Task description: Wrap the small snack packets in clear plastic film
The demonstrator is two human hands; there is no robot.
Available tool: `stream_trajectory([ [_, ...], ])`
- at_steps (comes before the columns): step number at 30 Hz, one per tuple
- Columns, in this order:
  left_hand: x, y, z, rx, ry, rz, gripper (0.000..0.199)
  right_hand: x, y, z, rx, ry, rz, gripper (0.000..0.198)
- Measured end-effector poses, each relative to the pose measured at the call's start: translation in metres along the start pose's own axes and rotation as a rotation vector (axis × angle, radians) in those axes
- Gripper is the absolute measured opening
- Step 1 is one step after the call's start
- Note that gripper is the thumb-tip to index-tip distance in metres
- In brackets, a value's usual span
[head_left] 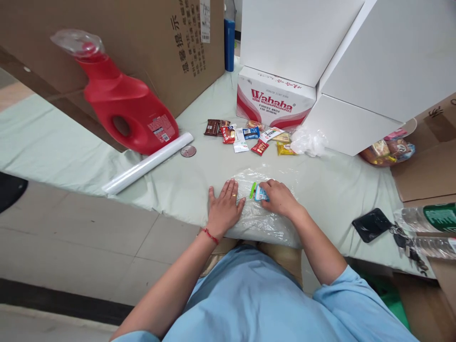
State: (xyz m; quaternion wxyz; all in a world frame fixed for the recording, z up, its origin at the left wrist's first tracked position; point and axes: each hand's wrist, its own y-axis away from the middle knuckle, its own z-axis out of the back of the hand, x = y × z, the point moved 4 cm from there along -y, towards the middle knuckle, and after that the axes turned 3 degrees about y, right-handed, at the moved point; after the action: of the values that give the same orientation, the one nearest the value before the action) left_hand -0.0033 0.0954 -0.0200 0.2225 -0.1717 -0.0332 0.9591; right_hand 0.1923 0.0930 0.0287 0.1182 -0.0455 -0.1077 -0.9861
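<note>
A sheet of clear plastic film (pixel 274 228) lies wrinkled on the table's near edge. My left hand (pixel 224 209) rests flat at the film's left side, its fingers stretched out and holding nothing. On the film, my right hand (pixel 281 198) has its fingers closed on a small blue-and-white packet (pixel 261 193) with a bright green strip at its left end. Part of the packet is hidden under the fingers. Farther back lie several wrapped snacks, among them a red packet (pixel 260 147), a blue packet (pixel 251 133) and a yellow packet (pixel 285 149).
A roll of film (pixel 149 164) lies left, beside a red jug (pixel 131 109) and a round disc (pixel 188 151). Behind stand a Wahaha carton (pixel 274 97) and white boxes (pixel 384 57). To the right are a crumpled plastic bag (pixel 309 141), a snack bowl (pixel 390 149) and a phone (pixel 371 225).
</note>
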Motion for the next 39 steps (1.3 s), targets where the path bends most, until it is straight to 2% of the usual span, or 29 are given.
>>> stream_trajectory([
  [7, -0.001, 0.0, 0.001, 0.015, 0.018, 0.009, 0.064, 0.001, 0.0, -0.001, 0.016, -0.007, -0.012, 0.053],
  [11, 0.007, -0.003, 0.002, 0.059, 0.087, 0.028, 0.063, -0.005, 0.003, -0.005, 0.004, -0.103, 0.03, 0.059],
  [13, 0.018, -0.004, 0.004, 0.071, 0.176, 0.056, 0.061, -0.012, 0.013, -0.007, -0.055, -0.199, 0.073, 0.062],
  [15, 0.031, -0.004, 0.01, 0.042, 0.293, 0.065, 0.059, -0.021, 0.032, -0.006, -0.185, -0.307, 0.085, 0.055],
  [17, 0.044, 0.001, 0.018, 0.002, 0.395, 0.008, 0.056, -0.027, 0.059, -0.008, -0.308, -0.386, 0.087, 0.038],
  [19, 0.055, 0.011, 0.024, 0.022, 0.453, -0.128, 0.05, -0.025, 0.091, -0.015, -0.35, -0.419, 0.121, 0.028],
  [23, 0.072, 0.036, 0.026, 0.187, 0.471, -0.388, 0.053, -0.01, 0.14, -0.043, -0.346, -0.392, 0.152, 0.047],
  [25, 0.08, 0.043, 0.024, 0.204, 0.452, -0.43, 0.051, -0.004, 0.151, -0.055, -0.377, -0.353, 0.114, 0.037],
  [27, 0.084, 0.045, 0.023, 0.21, 0.453, -0.433, 0.034, -0.003, 0.153, -0.062, -0.395, -0.35, 0.086, 0.018],
  [29, 0.085, 0.04, 0.024, 0.225, 0.487, -0.414, 0.024, -0.007, 0.149, -0.061, -0.378, -0.404, 0.089, 0.012],
  [34, 0.075, 0.007, 0.043, 0.27, 0.612, -0.325, 0.026, -0.029, 0.127, -0.032, -0.267, -0.578, 0.121, 0.02],
  [36, 0.068, -0.017, 0.051, 0.271, 0.658, -0.272, 0.028, -0.044, 0.113, -0.018, -0.256, -0.641, 0.069, 0.024],
  [39, 0.058, -0.059, 0.055, 0.244, 0.68, -0.181, 0.029, -0.069, 0.086, -0.005, -0.265, -0.703, -0.08, 0.028],
])
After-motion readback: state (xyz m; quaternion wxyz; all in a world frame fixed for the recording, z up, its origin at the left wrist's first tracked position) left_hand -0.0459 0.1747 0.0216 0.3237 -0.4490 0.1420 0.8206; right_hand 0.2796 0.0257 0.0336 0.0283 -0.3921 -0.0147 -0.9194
